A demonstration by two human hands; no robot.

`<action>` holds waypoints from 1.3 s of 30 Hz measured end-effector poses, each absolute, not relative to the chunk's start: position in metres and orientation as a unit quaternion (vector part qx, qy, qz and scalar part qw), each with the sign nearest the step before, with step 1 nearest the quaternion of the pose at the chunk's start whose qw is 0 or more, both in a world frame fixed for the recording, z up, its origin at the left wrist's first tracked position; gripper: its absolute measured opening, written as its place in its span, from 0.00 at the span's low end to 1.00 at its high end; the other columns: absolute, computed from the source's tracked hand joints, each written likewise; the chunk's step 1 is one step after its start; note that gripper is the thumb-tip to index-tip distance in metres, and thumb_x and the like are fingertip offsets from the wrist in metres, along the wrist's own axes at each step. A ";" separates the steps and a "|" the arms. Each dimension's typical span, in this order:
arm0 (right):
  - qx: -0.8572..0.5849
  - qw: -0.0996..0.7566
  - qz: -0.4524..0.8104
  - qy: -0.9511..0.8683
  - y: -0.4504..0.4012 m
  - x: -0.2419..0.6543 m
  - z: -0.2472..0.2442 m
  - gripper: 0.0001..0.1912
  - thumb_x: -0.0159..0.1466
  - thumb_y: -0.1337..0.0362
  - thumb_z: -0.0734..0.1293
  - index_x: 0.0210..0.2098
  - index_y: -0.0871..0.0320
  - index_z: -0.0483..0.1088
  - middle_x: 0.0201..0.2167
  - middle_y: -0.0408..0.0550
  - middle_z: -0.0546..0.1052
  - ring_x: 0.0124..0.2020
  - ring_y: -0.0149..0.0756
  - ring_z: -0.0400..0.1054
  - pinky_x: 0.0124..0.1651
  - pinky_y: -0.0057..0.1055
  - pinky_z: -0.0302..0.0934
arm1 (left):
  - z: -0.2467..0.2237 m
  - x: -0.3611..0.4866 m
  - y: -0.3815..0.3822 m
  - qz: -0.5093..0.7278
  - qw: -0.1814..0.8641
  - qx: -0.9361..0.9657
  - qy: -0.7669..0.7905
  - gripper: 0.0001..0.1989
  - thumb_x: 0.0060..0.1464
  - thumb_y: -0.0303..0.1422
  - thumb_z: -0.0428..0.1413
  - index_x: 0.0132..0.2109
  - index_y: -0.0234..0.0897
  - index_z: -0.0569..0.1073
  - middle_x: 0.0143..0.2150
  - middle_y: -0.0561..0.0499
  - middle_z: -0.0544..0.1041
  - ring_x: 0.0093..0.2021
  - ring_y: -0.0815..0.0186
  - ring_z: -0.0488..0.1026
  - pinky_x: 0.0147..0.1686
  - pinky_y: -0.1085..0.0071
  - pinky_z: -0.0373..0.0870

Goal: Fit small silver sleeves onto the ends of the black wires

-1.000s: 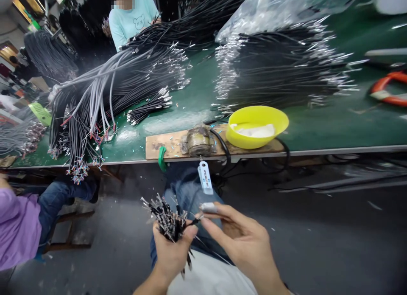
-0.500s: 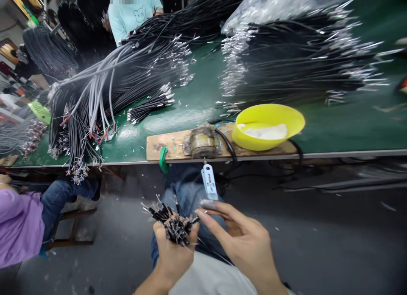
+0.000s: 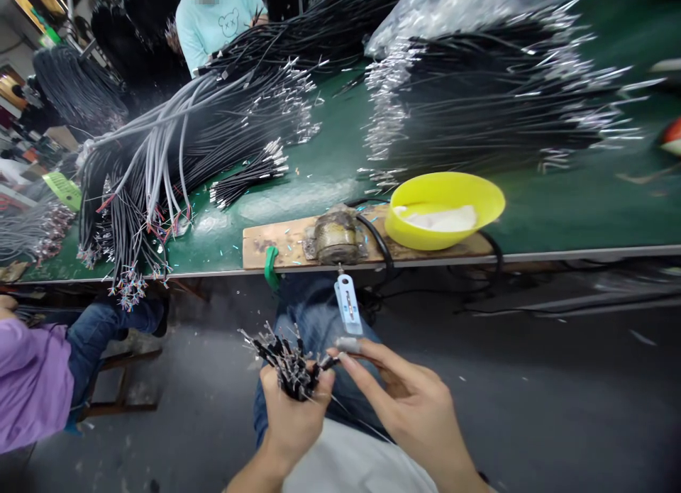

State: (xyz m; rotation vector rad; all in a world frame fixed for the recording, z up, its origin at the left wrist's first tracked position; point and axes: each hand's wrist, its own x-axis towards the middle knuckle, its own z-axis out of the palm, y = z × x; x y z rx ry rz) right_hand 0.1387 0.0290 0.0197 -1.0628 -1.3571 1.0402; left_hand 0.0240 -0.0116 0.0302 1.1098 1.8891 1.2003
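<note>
My left hand (image 3: 291, 425) is wrapped round a bundle of black cables (image 3: 290, 362), whose stripped silvery ends point up and to the left. Thumb and forefinger of my right hand (image 3: 412, 401) pinch the end of one cable at the bundle's right side; a grey covering wraps that forefinger's tip. Just above my fingers, a light blue clip (image 3: 347, 305) hangs from the shaft of a small motor (image 3: 338, 237). The motor sits on a wooden board (image 3: 260, 248) at the table's edge.
A yellow bowl (image 3: 447, 241) with white material stands on the board's right part. Black cable piles (image 3: 489, 103) and grey cables (image 3: 164, 124) lie on the green table (image 3: 558, 216). One person (image 3: 205, 25) is across the table; another (image 3: 32, 379) sits at left.
The bundle's wire ends have shifted slightly, and one cable end now reaches further right to my right fingertips. The whole view has moved a little.
</note>
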 end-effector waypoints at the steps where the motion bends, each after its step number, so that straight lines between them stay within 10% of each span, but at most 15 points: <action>1: -0.449 0.535 0.424 -0.577 0.029 0.138 0.019 0.04 0.57 0.66 0.66 0.30 0.56 0.75 0.26 0.47 0.80 0.25 0.37 0.75 0.30 0.27 0.71 | 0.032 0.025 -0.011 0.465 0.333 0.408 0.712 0.04 0.44 0.30 0.59 0.24 0.36 0.75 0.23 0.49 0.79 0.25 0.62 0.76 0.29 0.68 0.74; 24: -0.421 0.554 0.176 -0.697 0.023 0.133 0.017 0.10 0.57 0.75 0.62 0.31 0.54 0.71 0.19 0.45 0.76 0.21 0.36 0.70 0.31 0.34 0.69 | 0.018 0.032 -0.019 0.509 0.343 0.271 0.742 0.12 0.35 0.32 0.64 0.27 0.35 0.69 0.24 0.52 0.75 0.26 0.66 0.72 0.28 0.71 0.71; 30: -0.456 0.558 0.254 -0.645 0.020 0.135 0.015 0.07 0.57 0.72 0.64 0.31 0.53 0.71 0.20 0.43 0.75 0.21 0.36 0.70 0.30 0.33 0.69 | 0.015 0.030 -0.015 0.503 0.557 0.233 0.619 0.21 0.37 0.47 0.62 0.20 0.35 0.64 0.09 0.63 0.56 0.08 0.80 0.49 0.09 0.79 0.48; 39: -0.473 0.596 0.387 -0.521 0.018 0.135 0.006 0.06 0.52 0.70 0.68 0.29 0.55 0.73 0.22 0.44 0.78 0.21 0.35 0.72 0.28 0.28 0.69 | 0.022 0.026 -0.013 0.480 0.710 0.138 0.496 0.22 0.31 0.45 0.65 0.19 0.32 0.66 0.08 0.62 0.56 0.07 0.83 0.45 0.07 0.81 0.43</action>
